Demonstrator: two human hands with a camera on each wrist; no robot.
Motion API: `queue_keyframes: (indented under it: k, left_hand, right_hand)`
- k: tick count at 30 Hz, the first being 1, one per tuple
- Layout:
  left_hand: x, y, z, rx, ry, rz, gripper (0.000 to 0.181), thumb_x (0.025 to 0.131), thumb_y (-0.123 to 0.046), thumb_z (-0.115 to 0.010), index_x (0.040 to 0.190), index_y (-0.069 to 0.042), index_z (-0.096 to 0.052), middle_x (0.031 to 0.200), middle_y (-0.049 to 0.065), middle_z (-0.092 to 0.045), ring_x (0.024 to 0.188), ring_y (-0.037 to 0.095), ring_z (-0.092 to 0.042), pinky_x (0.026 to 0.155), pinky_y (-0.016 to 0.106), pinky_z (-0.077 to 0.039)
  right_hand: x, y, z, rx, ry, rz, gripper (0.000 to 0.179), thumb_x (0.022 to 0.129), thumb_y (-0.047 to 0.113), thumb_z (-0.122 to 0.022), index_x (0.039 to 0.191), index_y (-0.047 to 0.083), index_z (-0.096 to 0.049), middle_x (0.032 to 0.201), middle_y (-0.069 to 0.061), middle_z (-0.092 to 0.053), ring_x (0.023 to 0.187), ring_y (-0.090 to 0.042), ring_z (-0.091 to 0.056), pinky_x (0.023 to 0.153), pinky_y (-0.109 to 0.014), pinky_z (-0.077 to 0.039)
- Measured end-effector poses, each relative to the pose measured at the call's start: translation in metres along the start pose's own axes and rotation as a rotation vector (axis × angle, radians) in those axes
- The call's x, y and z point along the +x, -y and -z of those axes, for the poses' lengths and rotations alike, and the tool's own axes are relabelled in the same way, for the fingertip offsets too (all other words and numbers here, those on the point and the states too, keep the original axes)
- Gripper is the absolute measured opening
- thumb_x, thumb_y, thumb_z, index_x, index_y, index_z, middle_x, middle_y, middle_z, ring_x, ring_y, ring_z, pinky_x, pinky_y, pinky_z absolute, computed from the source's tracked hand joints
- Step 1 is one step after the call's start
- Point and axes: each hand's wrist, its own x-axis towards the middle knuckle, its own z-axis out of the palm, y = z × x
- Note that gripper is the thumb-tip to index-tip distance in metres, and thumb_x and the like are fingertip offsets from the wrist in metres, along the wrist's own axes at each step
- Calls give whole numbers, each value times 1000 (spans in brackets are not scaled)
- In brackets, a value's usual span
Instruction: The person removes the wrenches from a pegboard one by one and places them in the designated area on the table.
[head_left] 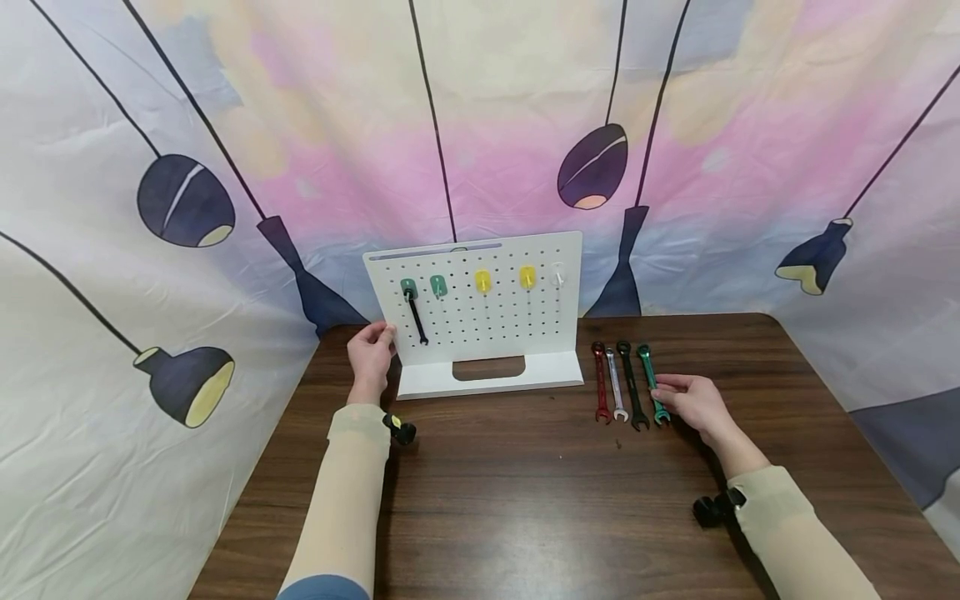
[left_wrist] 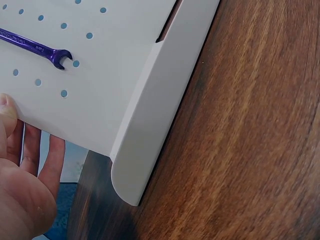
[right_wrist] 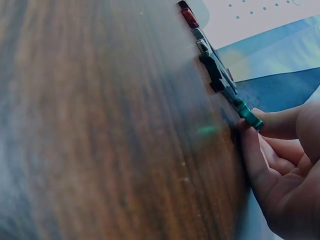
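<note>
My left hand (head_left: pixel 371 354) grips the left edge of a white pegboard (head_left: pixel 465 325), thumb on the front and fingers behind, as the left wrist view shows. From the board's leftmost green hook (head_left: pixel 408 287) hangs a wrench (left_wrist: pixel 35 47), dark in the head view and purple in the left wrist view. To the board's right, a red wrench (head_left: pixel 601 383), a silver wrench (head_left: pixel 617 385), a black wrench (head_left: pixel 633 387) and a green wrench (head_left: pixel 651 375) lie side by side. With thumb and fingers, my right hand (head_left: pixel 697 404) pinches the green one near its open end.
Along the board, another green hook (head_left: pixel 438 287), two yellow hooks (head_left: pixel 483 282) and a clear hook (head_left: pixel 558 275) carry nothing. The board's foot (head_left: pixel 423 382) stands on a brown wooden table (head_left: pixel 517 492). Behind the table hangs a cloth (head_left: pixel 495 150) printed with lamps.
</note>
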Motion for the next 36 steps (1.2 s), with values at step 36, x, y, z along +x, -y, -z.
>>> queue_keyframes:
  k: [36]
  left_hand:
    - [-2, 0, 1, -8, 8, -21, 18, 105, -16, -73, 114, -1, -73, 97, -1, -65, 92, 13, -64, 87, 38, -60]
  right_hand:
    - [1, 11, -5, -231, -100, 38, 40, 105, 20, -70, 134, -8, -69, 119, -26, -74, 97, -33, -74, 74, -41, -60]
